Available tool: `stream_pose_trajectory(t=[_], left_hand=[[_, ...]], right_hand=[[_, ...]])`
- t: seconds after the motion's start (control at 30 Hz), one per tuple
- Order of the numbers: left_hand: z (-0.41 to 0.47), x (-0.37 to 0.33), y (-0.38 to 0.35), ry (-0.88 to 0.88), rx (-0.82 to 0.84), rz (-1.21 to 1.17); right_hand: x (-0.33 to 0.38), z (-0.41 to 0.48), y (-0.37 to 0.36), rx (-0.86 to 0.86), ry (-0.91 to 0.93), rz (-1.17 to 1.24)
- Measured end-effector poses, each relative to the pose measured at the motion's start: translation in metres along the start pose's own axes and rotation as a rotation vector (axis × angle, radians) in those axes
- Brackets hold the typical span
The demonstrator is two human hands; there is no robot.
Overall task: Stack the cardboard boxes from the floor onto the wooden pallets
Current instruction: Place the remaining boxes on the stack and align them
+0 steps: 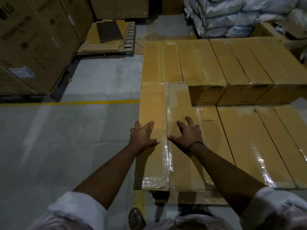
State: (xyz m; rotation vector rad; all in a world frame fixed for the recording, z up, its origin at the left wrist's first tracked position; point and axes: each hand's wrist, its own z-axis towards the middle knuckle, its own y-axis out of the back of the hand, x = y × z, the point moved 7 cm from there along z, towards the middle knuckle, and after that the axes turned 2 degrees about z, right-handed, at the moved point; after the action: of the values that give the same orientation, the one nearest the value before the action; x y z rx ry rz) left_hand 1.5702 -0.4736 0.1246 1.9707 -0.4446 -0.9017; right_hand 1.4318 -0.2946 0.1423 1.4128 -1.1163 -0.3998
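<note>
- Your sandalled foot [136, 218] stands on the grey floor just short of the wooden pallet [191, 199], whose near edge shows under the stack.
- Both of your forearms reach forward out of rolled-up white sleeves [79, 208].
- The cardboard box [157, 166] you are handling lies lengthwise at the left end of the stack on the pallet. It has clear tape down its middle seam.
- Your left hand [142, 136] lies flat on the left half of its top. The fingers are straight and spread toward the left edge, the thumb points at the seam, and nothing is gripped.
- Your right hand [188, 132], with a dark band [196, 144] on its wrist, rests on the right half. Its fingers are spread and slightly arched, pressing down without closing on anything.
- Just to the right, a lower row of boxes [249, 146] lies side by side, their tops beneath the top of your box.
- Beyond them a back row of boxes [199, 63] stands higher, and the far end of your box meets it.
- To the left, a yellow line [83, 102] crosses the floor.
- Farther off are large printed cartons [33, 47] on the left, flattened cardboard [108, 39] on another pallet, and pale sacks [224, 17] piled at the upper right.
</note>
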Motion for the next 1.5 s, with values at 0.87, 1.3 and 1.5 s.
stream_pose_trajectory(t=[0.87, 1.3, 1.5], left_hand=[[0.039, 0.013, -0.041, 0.047, 0.101, 0.075], [-0.017, 0.017, -0.058, 0.015, 0.098, 0.178], [-0.086, 0.035, -0.087, -0.018, 0.176, 0.252]], right_hand=[[-0.021, 0.045, -0.041, 0.158, 0.021, -0.052], [-0.029, -0.016, -0.066, 0.264, 0.006, -0.115], [-0.038, -0.082, -0.083, 0.2, -0.022, -0.147]])
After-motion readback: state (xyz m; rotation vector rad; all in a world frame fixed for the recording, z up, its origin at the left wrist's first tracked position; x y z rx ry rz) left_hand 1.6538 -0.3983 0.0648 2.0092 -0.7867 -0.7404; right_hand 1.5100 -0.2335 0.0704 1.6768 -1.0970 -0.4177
